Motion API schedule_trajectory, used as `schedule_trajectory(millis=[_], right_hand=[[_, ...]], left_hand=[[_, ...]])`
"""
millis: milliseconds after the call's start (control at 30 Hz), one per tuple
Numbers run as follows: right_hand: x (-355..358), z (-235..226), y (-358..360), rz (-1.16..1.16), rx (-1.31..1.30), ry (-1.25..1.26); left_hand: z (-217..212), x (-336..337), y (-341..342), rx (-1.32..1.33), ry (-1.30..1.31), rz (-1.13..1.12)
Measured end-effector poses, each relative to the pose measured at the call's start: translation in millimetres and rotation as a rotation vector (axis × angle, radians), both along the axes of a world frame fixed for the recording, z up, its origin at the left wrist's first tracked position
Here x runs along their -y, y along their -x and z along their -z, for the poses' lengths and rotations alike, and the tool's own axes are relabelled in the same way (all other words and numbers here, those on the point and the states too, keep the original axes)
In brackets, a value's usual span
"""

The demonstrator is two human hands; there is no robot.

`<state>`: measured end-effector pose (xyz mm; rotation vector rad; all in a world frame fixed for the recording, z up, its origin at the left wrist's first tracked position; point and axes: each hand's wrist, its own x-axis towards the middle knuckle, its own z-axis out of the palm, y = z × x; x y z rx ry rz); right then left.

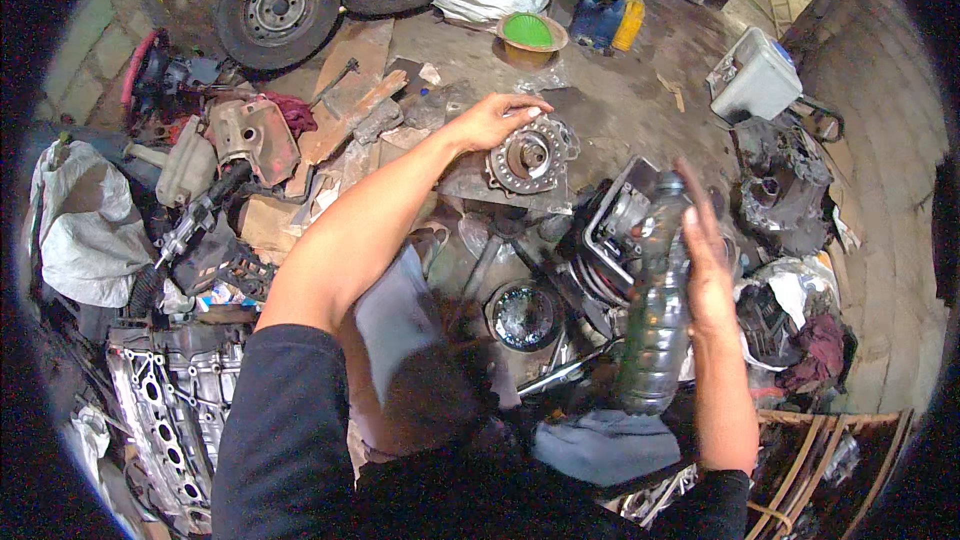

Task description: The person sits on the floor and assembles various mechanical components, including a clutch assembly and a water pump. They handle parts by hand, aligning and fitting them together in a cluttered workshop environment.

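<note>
My left hand reaches forward to a round metal part with a ring of holes and a shaft stub at its centre. Its fingers are closed over the part's upper left rim. The part rests on a flat plate. In my right hand is a dark, ribbed plastic bottle, upright and slightly tilted, between me and a pile of machine parts. The right fingers are blurred by motion, and the bottle hides the thumb. Below the round part, a shallow round pan holds dark, shiny liquid.
An engine cylinder head lies at the near left, beside a white sack. Two wheels lean at the back left. A bowl with a green inside stands far ahead. A grey plastic container and greasy casing are on the right.
</note>
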<state>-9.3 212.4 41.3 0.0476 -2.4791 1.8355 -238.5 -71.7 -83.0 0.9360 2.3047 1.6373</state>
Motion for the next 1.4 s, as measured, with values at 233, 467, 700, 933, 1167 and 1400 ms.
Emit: schedule_trajectory(millis=[233,467,700,933,1167,1400], right_hand=[[13,50,28,-0.258,0.463,0.417],[32,72,45,-0.337,0.540,0.371],[46,73,49,-0.447,0.394,0.287],[54,74,50,-0.364,0.398,0.338],[49,77,39,-0.355,0.484,0.366],[49,75,37,-0.271,0.501,0.375]], left_hand=[[-13,3,-9,0.176,0.028,0.043],[-10,7,0,0.145,0.050,0.104],[-13,4,-3,0.314,-0.049,0.112],[-8,3,-7,0.317,-0.083,0.081],[-11,2,-13,0.394,-0.124,0.066],[-16,1,-16,0.426,-0.131,0.093]])
